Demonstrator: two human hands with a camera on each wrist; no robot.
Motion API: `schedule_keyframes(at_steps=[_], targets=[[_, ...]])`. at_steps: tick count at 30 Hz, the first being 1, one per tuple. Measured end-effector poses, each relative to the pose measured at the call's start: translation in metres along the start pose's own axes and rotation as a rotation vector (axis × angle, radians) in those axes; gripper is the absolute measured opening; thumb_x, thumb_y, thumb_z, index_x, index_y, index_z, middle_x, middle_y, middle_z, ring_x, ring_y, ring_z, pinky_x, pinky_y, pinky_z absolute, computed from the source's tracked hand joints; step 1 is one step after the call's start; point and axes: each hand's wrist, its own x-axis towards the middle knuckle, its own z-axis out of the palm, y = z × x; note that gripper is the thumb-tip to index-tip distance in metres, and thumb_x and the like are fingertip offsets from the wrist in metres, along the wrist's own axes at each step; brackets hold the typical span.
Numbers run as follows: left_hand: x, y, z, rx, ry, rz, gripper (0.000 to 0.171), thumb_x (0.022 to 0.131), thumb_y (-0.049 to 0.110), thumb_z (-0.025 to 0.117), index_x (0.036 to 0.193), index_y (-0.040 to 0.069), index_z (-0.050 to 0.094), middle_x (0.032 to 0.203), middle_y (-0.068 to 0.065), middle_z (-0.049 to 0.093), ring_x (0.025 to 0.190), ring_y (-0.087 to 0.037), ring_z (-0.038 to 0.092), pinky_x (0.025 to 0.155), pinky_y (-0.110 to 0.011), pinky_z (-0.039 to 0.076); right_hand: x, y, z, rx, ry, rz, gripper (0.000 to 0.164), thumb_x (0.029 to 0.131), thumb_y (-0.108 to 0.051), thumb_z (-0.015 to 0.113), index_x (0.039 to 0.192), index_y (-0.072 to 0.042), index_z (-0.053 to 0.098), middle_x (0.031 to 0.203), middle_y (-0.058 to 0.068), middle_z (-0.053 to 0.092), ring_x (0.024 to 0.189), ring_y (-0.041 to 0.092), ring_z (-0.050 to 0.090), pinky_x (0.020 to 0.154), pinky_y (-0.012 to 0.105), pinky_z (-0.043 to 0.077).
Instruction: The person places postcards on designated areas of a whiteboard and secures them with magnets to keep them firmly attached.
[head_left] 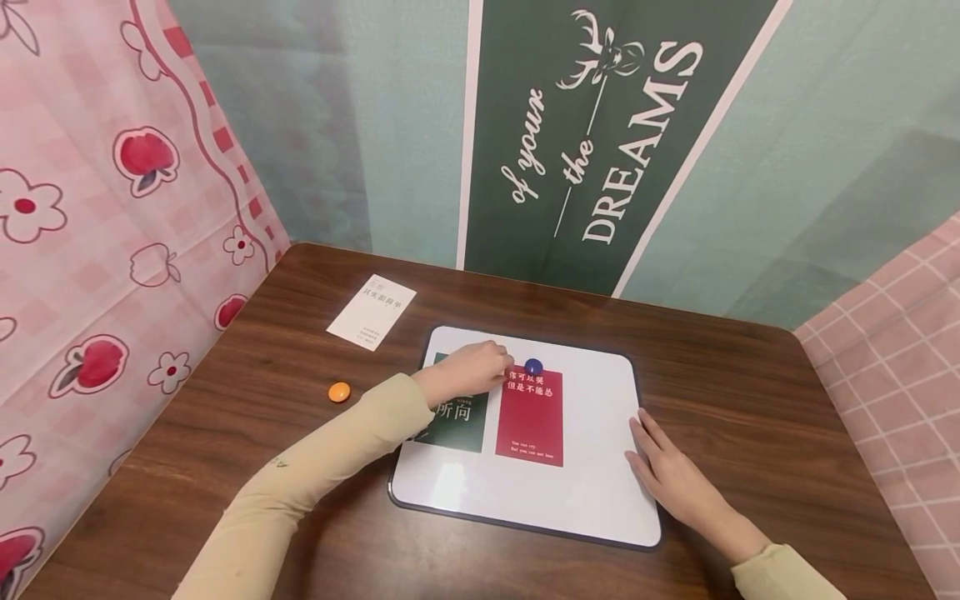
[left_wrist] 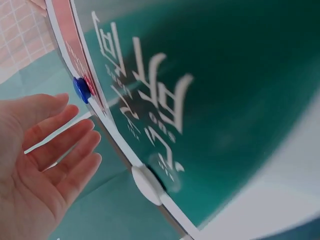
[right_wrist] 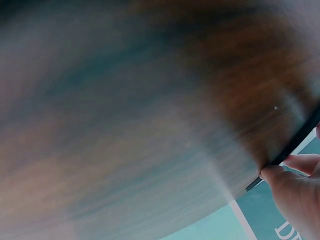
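Observation:
A dark-framed whiteboard (head_left: 600,475) lies on the wooden table, bearing a green card (head_left: 450,433) and a red card (head_left: 529,427) side by side. At the red card's top edge sits a blue round magnet (head_left: 533,367). My left hand (head_left: 474,368) is over the green card's top, close to that magnet. Its fingers are loosely bent and hold nothing in the left wrist view, where a white round magnet (left_wrist: 146,185) shows at the green card's top edge. My right hand (head_left: 678,485) rests with extended fingers at the board's right edge.
A white printed card (head_left: 371,312) lies at the back left of the table (head_left: 720,392). Nearer me is an orange round magnet (head_left: 339,392). Pale green curtains (head_left: 375,125) hang behind the table, and pink patterned cloth (head_left: 97,275) hangs at the left.

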Motion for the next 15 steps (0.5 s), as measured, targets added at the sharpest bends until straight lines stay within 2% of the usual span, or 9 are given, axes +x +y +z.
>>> schedule_keyframes(at_steps=[4,15], targets=[[-0.009,-0.005,-0.002,-0.003,-0.006,0.01,0.027,0.087,0.017,0.064,0.112,0.009,0.066,0.102,-0.004,0.066,0.095,-0.016,0.06,0.087,-0.028,0.047,0.0,0.0,0.0,0.002,0.002,-0.004,0.055,0.093,-0.022,0.055,0.134,0.009,0.038,0.142,0.029,0.028,0.12,0.046,0.041,0.09,0.053,0.039],[-0.023,-0.028,-0.003,0.017,0.001,-0.004,0.02,0.087,0.017,0.064,0.105,0.008,0.067,0.092,-0.003,0.066,0.084,-0.013,0.059,0.08,-0.026,0.049,0.0,0.001,0.0,0.0,-0.013,0.012,0.056,0.093,-0.024,0.055,0.135,0.008,0.038,0.143,0.028,0.028,0.121,0.045,0.04,0.09,0.053,0.039]])
